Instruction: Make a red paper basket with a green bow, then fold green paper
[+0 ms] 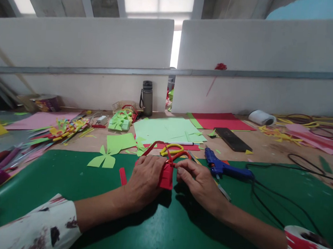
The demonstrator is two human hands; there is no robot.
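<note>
A small red paper basket [166, 176] with a thin looped handle is held above the green mat [92, 225]. My left hand [146, 176] wraps around it from the left and covers much of its body. At its right upper edge, my right hand [195, 177] pinches the end of a narrow red strip [172, 164]. Just behind my hands lie scissors with yellow handles [173, 150] and another tool with orange-red handles [183, 154]. A blue glue gun [223, 167] rests right of my right hand. A short red paper strip [123, 176] lies left of the basket.
Light green sheets [166, 127] and a red sheet [223, 121] lie at the back, near a black phone [233, 139]. A dark bottle [147, 99] stands by the white partition [83, 44]. The glue gun's black cord [277, 202] runs across the right side. Green paper leaves [105, 158] lie left.
</note>
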